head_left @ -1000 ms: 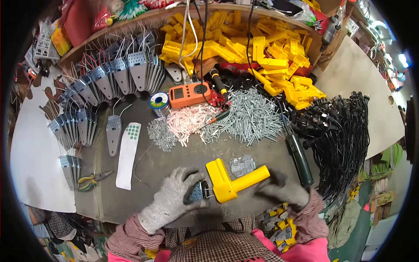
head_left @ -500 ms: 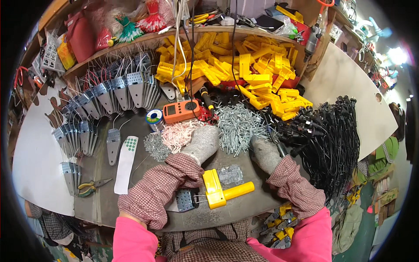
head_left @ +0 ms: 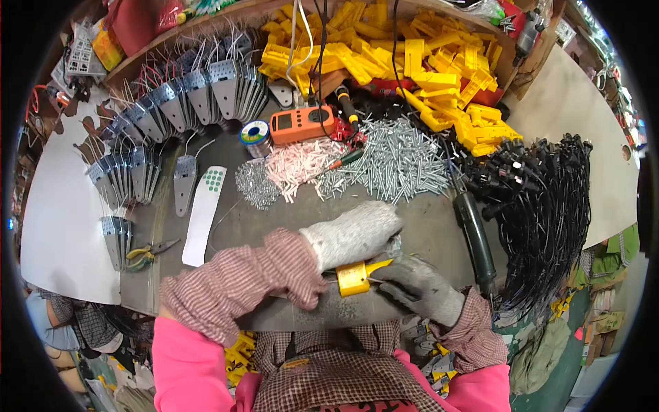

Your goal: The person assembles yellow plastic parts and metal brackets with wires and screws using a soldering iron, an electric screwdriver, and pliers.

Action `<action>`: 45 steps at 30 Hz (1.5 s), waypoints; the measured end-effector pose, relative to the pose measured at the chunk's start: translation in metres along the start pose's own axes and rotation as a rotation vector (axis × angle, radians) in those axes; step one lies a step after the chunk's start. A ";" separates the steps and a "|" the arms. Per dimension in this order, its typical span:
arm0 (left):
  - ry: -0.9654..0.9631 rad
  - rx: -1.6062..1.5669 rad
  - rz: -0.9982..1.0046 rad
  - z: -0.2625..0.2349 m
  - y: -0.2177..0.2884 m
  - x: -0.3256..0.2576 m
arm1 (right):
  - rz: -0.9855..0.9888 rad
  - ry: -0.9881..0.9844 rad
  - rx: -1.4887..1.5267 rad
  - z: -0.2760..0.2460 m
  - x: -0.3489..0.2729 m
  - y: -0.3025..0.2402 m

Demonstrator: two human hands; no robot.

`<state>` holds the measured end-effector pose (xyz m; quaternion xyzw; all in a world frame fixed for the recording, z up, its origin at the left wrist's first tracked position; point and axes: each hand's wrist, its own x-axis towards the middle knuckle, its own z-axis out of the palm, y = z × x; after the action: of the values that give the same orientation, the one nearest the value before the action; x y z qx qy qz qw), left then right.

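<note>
My left hand (head_left: 358, 232), in a pale grey knit glove, reaches across above a yellow plastic housing (head_left: 353, 280). Its fingers point down at some clear plastic pieces (head_left: 396, 244), and the fingertips are hidden. My right hand (head_left: 422, 290), in a darker grey glove, has its fingers closed at the right end of the housing, by its handle part. My left sleeve covers the housing's left side. To the right lies a dark green electric screwdriver (head_left: 473, 237), apart from both hands.
Beyond my hands are piles of screws (head_left: 401, 158), pink sleeves (head_left: 298, 168) and small metal nuts (head_left: 257, 184). An orange meter (head_left: 302, 125) and a solder spool (head_left: 255, 137) stand behind. Yellow housings (head_left: 439, 82), black cords (head_left: 542, 213), metal plates (head_left: 199, 96) and pliers (head_left: 147, 255) surround the worktop.
Both hands have come back from the screw piles to the yellow housing. My left hand has crossed to the right, and my right hand has left the electric screwdriver. The view has shifted.
</note>
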<state>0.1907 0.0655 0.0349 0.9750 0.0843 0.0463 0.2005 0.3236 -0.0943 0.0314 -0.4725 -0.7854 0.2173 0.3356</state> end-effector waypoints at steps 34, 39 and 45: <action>-0.406 -0.176 0.042 -0.021 0.006 -0.030 | 0.083 -0.018 -0.135 0.046 -0.012 -0.008; -0.382 -0.267 -0.153 -0.022 0.011 -0.028 | 0.094 -0.007 0.070 0.045 -0.016 0.001; -0.107 -0.247 -0.058 -0.003 0.015 -0.038 | 0.091 -0.035 0.057 0.042 -0.013 -0.002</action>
<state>0.1554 0.0461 0.0419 0.9411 0.0952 -0.0014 0.3246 0.2963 -0.1081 -0.0002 -0.4940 -0.7623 0.2629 0.3251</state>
